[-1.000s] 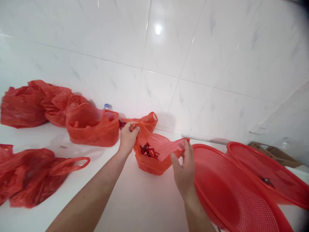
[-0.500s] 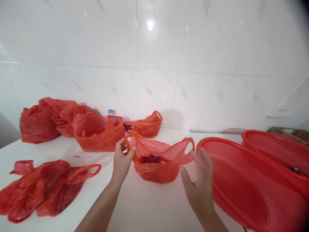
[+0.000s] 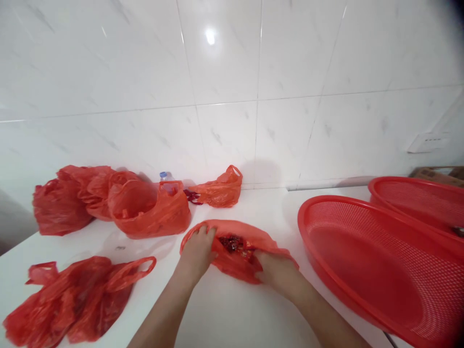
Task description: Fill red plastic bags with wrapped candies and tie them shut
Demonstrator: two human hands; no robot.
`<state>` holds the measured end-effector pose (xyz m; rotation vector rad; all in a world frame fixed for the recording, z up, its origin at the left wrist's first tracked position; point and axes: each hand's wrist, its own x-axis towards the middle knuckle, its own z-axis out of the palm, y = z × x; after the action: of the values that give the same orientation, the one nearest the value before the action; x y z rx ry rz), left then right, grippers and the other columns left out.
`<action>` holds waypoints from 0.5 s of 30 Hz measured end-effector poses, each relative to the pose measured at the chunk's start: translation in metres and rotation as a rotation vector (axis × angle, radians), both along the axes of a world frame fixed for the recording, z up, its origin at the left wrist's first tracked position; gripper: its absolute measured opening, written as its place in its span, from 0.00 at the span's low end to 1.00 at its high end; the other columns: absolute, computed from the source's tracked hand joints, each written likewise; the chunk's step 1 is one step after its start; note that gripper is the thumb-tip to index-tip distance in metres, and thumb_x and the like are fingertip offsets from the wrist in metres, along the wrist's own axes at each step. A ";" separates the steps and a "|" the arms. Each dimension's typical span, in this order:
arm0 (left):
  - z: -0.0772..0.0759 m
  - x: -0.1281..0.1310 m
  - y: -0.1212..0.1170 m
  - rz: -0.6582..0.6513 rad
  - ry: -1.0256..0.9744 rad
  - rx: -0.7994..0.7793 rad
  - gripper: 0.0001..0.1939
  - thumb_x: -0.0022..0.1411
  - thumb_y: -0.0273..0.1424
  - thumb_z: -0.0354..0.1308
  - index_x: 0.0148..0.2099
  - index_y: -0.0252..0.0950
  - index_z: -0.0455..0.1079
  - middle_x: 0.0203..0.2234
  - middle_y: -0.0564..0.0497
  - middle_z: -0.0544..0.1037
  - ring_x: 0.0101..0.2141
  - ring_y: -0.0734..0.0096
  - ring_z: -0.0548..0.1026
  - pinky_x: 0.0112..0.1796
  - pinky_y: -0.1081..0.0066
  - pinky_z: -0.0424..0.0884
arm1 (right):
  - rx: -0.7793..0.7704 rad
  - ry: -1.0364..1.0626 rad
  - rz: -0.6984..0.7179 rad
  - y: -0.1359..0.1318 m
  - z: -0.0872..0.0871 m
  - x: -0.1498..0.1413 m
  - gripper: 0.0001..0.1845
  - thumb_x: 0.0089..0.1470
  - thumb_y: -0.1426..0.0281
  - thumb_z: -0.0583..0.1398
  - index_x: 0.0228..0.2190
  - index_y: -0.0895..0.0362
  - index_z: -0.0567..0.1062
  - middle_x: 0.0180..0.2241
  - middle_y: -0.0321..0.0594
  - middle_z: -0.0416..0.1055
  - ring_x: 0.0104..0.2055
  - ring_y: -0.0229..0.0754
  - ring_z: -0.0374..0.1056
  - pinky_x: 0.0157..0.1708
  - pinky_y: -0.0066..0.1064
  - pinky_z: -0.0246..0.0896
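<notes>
Head view: red plastic bags and red baskets crowd a white desk (image 3: 210,309) set against a wall (image 3: 297,58) of pale marbled tiles. At the far left a bulging bag (image 3: 60,208) and a crumpled bag (image 3: 96,186) lean together. Just right of them a wide-mouthed bag (image 3: 148,215) gapes open, partly hiding a bottle with a blue cap (image 3: 164,175). Farther right, near the wall, lies a small bag (image 3: 221,191) with a looped handle, and dark red pieces (image 3: 193,196) show at its left end. On the near left a limp heap of bags (image 3: 90,295) spreads over the desk. A large perforated basket (image 3: 369,275) takes up the right side, a second basket (image 3: 416,195) behind it and a cardboard box (image 3: 438,174) at the far right.

Between heap and large basket, the working bag (image 3: 232,267) rests on the desk, its mouth open and dark red packets (image 3: 234,243) showing inside. The left hand (image 3: 199,249) lies over its left rim, fingers bent, thumb apart from them. The right hand (image 3: 277,270) reaches in from the right, palm down, fingertips partly covered by plastic. With those fingers buried and soft focus, I cannot tell whether either hand is closed on anything. Marks on the wall socket (image 3: 428,143) are too small to read.
</notes>
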<state>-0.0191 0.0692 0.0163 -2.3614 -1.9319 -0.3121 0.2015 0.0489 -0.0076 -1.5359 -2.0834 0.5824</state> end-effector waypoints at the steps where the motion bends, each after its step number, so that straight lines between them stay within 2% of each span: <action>1: -0.003 -0.005 0.000 0.030 0.005 -0.077 0.28 0.47 0.22 0.60 0.52 0.36 0.64 0.45 0.41 0.72 0.42 0.55 0.72 0.37 0.64 0.69 | -0.034 0.005 0.058 -0.004 -0.004 0.006 0.17 0.34 0.78 0.61 0.31 0.50 0.76 0.24 0.32 0.72 0.24 0.38 0.66 0.20 0.24 0.51; 3: -0.003 -0.010 -0.004 0.017 -0.030 -0.153 0.27 0.47 0.22 0.59 0.51 0.39 0.64 0.42 0.45 0.73 0.41 0.58 0.73 0.35 0.66 0.69 | -0.110 -0.006 0.168 -0.010 -0.005 0.015 0.23 0.32 0.79 0.60 0.34 0.47 0.76 0.27 0.31 0.73 0.26 0.38 0.66 0.20 0.24 0.49; 5: 0.003 -0.007 -0.007 -0.046 -0.093 -0.120 0.22 0.51 0.24 0.57 0.49 0.41 0.65 0.42 0.48 0.73 0.40 0.62 0.73 0.35 0.68 0.68 | -0.173 0.018 0.204 -0.010 0.001 0.020 0.21 0.35 0.77 0.59 0.35 0.47 0.75 0.27 0.30 0.73 0.26 0.37 0.66 0.21 0.24 0.50; 8: 0.014 0.006 -0.008 -0.109 -0.180 0.022 0.14 0.58 0.29 0.54 0.47 0.44 0.65 0.42 0.50 0.73 0.40 0.64 0.73 0.35 0.69 0.68 | -0.135 0.145 0.103 0.006 0.005 0.022 0.16 0.44 0.72 0.58 0.37 0.49 0.75 0.30 0.32 0.74 0.30 0.38 0.67 0.28 0.27 0.58; 10: 0.015 0.013 -0.003 -0.137 -0.211 0.111 0.12 0.60 0.31 0.52 0.47 0.43 0.65 0.43 0.50 0.73 0.42 0.64 0.72 0.37 0.68 0.68 | -0.062 0.225 -0.010 0.021 -0.001 0.020 0.18 0.49 0.67 0.57 0.45 0.50 0.71 0.37 0.36 0.74 0.36 0.41 0.68 0.36 0.31 0.61; 12: 0.008 0.015 0.003 -0.159 -0.219 0.141 0.14 0.59 0.30 0.54 0.49 0.42 0.66 0.44 0.49 0.72 0.44 0.62 0.71 0.41 0.66 0.68 | -0.017 0.232 -0.121 0.036 -0.014 0.017 0.23 0.52 0.64 0.56 0.50 0.53 0.67 0.43 0.40 0.73 0.42 0.43 0.68 0.42 0.35 0.60; 15: -0.013 0.007 0.013 -0.157 -0.232 0.050 0.20 0.53 0.27 0.58 0.50 0.40 0.66 0.47 0.47 0.71 0.47 0.58 0.69 0.45 0.62 0.67 | -0.013 0.173 -0.212 0.051 -0.036 0.014 0.24 0.55 0.64 0.55 0.53 0.54 0.65 0.48 0.43 0.70 0.48 0.47 0.66 0.47 0.37 0.58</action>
<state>-0.0118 0.0822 0.0029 -2.5483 -1.8027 -0.6649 0.2150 0.0998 -0.0434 -1.6271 -1.7658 0.6257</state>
